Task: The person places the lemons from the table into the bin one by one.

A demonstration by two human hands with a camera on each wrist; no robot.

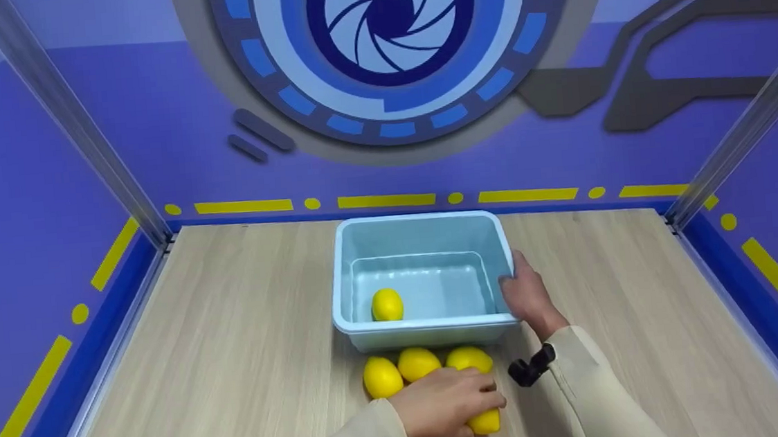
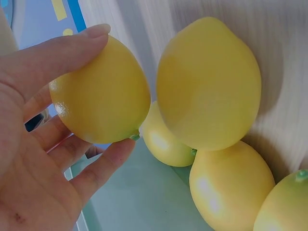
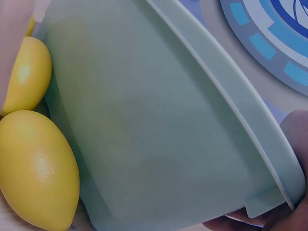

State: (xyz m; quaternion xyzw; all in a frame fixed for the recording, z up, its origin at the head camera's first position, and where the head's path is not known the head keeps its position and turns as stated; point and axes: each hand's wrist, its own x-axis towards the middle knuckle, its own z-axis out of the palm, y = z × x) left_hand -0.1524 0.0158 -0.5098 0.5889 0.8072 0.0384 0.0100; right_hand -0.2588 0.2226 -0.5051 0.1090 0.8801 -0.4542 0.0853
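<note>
My left hand [image 1: 448,403] holds a yellow lemon [image 2: 103,91] between its thumb and curled fingers, just in front of the basin. In the head view, an end of that lemon [image 1: 486,422] shows past the fingers. Close beside it sits another lemon [image 2: 209,84], which the hand hides from above. Three more lemons [image 1: 382,377] line up along the near side of a light blue plastic basin [image 1: 433,336]. One lemon [image 1: 387,305] lies inside, toward the front left. On the basin's right rim, my right hand [image 1: 530,295] keeps a grip, thumb over the edge.
The light wooden tabletop [image 1: 247,355] extends to both sides of the basin. Blue-purple panels [image 1: 111,129] with yellow markings wall in the back and sides, joined by metal posts [image 1: 75,118]. A black wrist device [image 1: 532,365] is strapped at the right sleeve.
</note>
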